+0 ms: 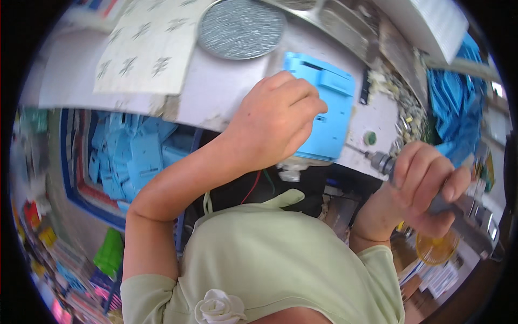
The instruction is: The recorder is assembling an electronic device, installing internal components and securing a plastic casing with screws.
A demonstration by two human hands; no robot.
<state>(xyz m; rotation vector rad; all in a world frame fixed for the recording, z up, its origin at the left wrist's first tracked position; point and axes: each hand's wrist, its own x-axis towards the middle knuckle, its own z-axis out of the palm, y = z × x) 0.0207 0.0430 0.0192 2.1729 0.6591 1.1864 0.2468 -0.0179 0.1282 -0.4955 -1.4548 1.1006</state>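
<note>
A light blue plastic panel [333,121] with slots and a raised block lies at the front edge of the white table. Over its left part is my left hand [280,116], fingers curled together and tips hidden, so whatever they pinch cannot be seen. My right hand [423,186] is wrapped around the grey body of an electric screwdriver [384,162], to the right of the panel. Its thin bit points left toward the panel's lower right corner and appears apart from it. Beyond my left hand sits a round tray [243,29] full of small metallic pieces.
A blue-rimmed bin [70,186] below the table's left side holds many blue plastic parts. Loose small hardware [406,110] is heaped right of the panel, near a black strip [365,86] and a small green round piece [369,138]. Patterned paper [145,48] covers the table's far left.
</note>
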